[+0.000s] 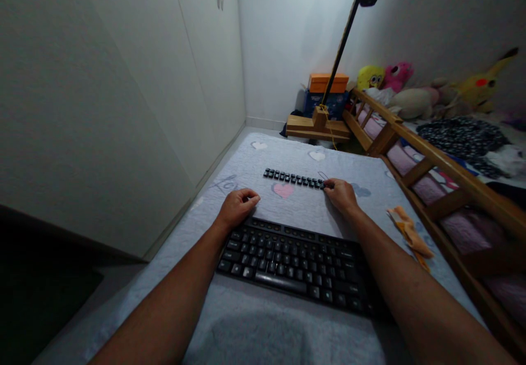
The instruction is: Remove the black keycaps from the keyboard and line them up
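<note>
A row of small black keycaps [293, 178] lies across the bedspread beyond a black keyboard [287, 263]. At the row's right end, my right hand [340, 192] has its thumb and fingertips closed on the last keycap [321, 184]. My left hand [239, 207] rests by the keyboard's far left corner, fingers curled in toward the thumb, with nothing visible in them. The keyboard lies between my forearms, the right one covering part of its right end. Several gaps show along its top row, where keycaps are off.
An orange cloth item [409, 233] lies at the right beside a wooden bed rail [427, 157]. Behind the rail are plush toys [411, 102]. A wooden stand [318, 126] with a black pole rises past the far edge. White cabinet doors [164, 80] line the left.
</note>
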### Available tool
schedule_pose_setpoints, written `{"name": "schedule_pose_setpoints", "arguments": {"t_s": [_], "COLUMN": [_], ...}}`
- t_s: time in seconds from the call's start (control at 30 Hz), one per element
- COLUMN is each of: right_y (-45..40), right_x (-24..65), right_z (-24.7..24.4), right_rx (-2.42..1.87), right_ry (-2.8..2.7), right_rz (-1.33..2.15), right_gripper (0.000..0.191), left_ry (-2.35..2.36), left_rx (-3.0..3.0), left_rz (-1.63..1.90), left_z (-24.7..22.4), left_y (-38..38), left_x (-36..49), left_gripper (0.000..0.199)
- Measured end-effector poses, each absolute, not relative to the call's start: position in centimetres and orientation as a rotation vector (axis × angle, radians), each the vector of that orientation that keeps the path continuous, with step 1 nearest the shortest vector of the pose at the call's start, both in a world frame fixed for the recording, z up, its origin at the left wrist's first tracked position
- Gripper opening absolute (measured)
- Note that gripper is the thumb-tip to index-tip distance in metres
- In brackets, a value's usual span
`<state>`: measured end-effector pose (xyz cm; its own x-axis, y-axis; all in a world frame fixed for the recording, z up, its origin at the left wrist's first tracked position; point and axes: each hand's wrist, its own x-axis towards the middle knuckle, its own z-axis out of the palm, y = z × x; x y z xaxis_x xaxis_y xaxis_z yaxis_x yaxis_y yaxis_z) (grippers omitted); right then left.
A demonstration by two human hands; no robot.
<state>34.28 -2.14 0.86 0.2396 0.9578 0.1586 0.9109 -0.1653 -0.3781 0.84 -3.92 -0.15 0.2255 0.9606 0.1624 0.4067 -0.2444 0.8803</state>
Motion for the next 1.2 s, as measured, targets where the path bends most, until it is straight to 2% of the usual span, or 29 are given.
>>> {"name": "schedule_pose_setpoints", "arguments": {"t_s": [0.93,1.07,1.2], "right_y": [-2.7,-3.5,-5.2], "right_x": [33.7,33.6,33.6], "right_z": [1.5,2.5,4.7], "right_rx": [-2.128,-2.041,-1.934], "right_ry": [-1.704,-1.651,-1.55], "right_rz": [0.113,0.145,0.196], "right_gripper": [0.028,0.024,0.03], "left_ry": [1.265,1.265,1.262], "left_rx": [1.769,1.759,1.758], "left_rz": [0.971,0.981,0.984], "left_z": [0.2,0.3,0.3], "left_y": [-4.1,-4.2,-4.2], "left_x": [0.9,1.0,1.0], "left_gripper": [0.027,0.027,0.027]}}
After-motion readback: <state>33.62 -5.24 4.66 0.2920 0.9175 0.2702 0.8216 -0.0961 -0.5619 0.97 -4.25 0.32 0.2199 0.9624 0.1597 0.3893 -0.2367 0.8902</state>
